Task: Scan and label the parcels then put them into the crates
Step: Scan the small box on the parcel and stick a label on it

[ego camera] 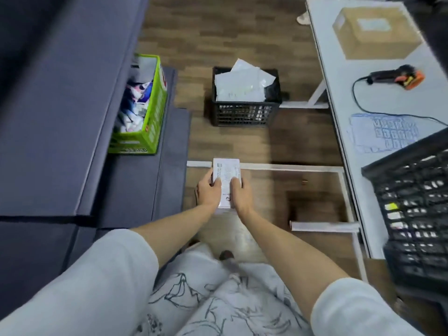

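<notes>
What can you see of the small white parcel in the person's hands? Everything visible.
The small white parcel is a flat rectangular box, pale and glossy-looking, with a printed label covering its top face; the print is too blurred to read. It is held level over the wooden floor, long side pointing away from the person. The left hand grips its left edge, the right hand its right edge, thumbs on top. Nothing else touches it.

Beside the white table: two black crates, one green box, one cardboard parcel, one scanner, one label sheet, one held white parcel.
</notes>
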A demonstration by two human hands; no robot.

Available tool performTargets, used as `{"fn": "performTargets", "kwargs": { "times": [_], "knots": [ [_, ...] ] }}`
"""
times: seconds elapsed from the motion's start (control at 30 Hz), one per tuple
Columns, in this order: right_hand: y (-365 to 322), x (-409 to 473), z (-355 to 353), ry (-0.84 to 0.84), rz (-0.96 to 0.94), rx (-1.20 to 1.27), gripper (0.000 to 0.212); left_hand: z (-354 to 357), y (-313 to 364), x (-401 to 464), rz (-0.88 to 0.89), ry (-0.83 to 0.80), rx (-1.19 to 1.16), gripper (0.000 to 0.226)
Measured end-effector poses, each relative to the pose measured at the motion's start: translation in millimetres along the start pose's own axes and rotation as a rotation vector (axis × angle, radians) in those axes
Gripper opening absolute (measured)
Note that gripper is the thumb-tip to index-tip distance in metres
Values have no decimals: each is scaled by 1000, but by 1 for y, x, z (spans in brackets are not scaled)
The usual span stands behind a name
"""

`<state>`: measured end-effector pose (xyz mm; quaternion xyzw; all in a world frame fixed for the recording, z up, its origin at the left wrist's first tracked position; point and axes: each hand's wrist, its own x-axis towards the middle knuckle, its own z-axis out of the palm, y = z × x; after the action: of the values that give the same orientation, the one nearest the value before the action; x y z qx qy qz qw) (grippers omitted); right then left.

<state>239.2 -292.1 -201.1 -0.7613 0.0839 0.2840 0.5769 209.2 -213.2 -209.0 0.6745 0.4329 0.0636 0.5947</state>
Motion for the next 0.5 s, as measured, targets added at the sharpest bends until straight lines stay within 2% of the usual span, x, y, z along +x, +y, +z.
{"fn": "performTargets", "kwargs": {
  "times": [0.23, 0.33, 0.5],
  "knots": [
    [31, 17, 1, 16, 121, 9, 29, 9, -16, 8, -70, -82, 54, 40],
    [20, 36, 3, 41, 116, 44, 19, 13, -10, 29, -99, -94, 94, 40],
    [-6, 83, 19, 65, 141, 41, 21, 22, 18, 80, -107, -139, 73, 41]
  ]
}}
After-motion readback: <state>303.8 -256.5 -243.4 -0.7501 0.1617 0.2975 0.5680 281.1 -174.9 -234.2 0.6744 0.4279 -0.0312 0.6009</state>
